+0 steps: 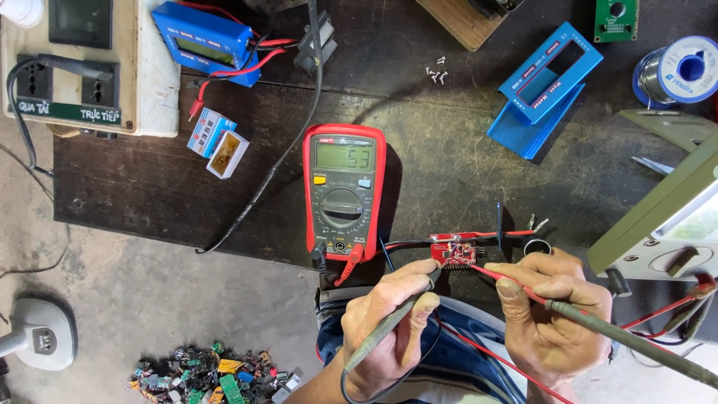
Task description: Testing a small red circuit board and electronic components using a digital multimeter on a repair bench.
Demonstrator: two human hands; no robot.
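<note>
A: What is lying at the left of the dark, worn table (464,142)?

B: A beige socket box with black outlets (71,63) is sitting at the far left corner. A blue rectangular plastic meter (203,41) is lying just right of it, with red and black leads trailing off. A small blue-and-white cardboard box (217,142) is lying open nearer the front edge. Below the table, a heap of small mixed electronic parts (213,372) is lying on the concrete floor.

A: And at centre?

B: A red-cased digital multimeter with a grey dial (343,194) is lying flat, display lit, with leads plugged in at its lower edge.

A: State the condition of the hands.

B: The left hand (389,325) is curling closed, pinching a slim black probe (393,322) between thumb and fingers. Its tip is reaching the small red circuit board (453,251). The right hand (553,314) is likewise pinching a red-tipped grey probe (598,329), with its tip touching the same board.

A: Where is the board lying?

B: It is lying on the table near the front edge, just right of the multimeter and directly above both hands.

A: And further right?

B: A blue plastic meter housing (546,78) is lying well behind the board, and a spool of solder wire (684,69) is standing at the far right corner.
</note>
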